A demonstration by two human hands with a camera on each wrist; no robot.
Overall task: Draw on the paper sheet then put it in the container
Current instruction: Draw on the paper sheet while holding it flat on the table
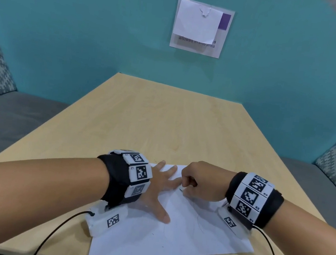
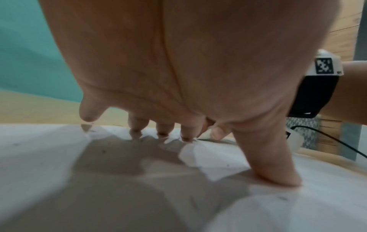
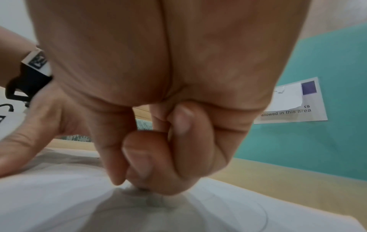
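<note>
Two hands on white paper sheet (image 1: 171,233), sheet flat at near edge of wood table (image 1: 163,122). Left hand (image 1: 158,189) spread flat, pressing sheet. Right hand (image 1: 202,181) curled tight, fingertips pinching small, mostly hidden thing against sheet. Farther back, teal wall with notice (image 1: 201,28).

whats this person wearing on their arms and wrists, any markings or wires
Both forearms are bare, no sleeves. Each wrist carries a black band ringed with white blocks bearing black square codes. A white camera pod with its own code hangs under each wrist, trailing a thin black cable.
</note>
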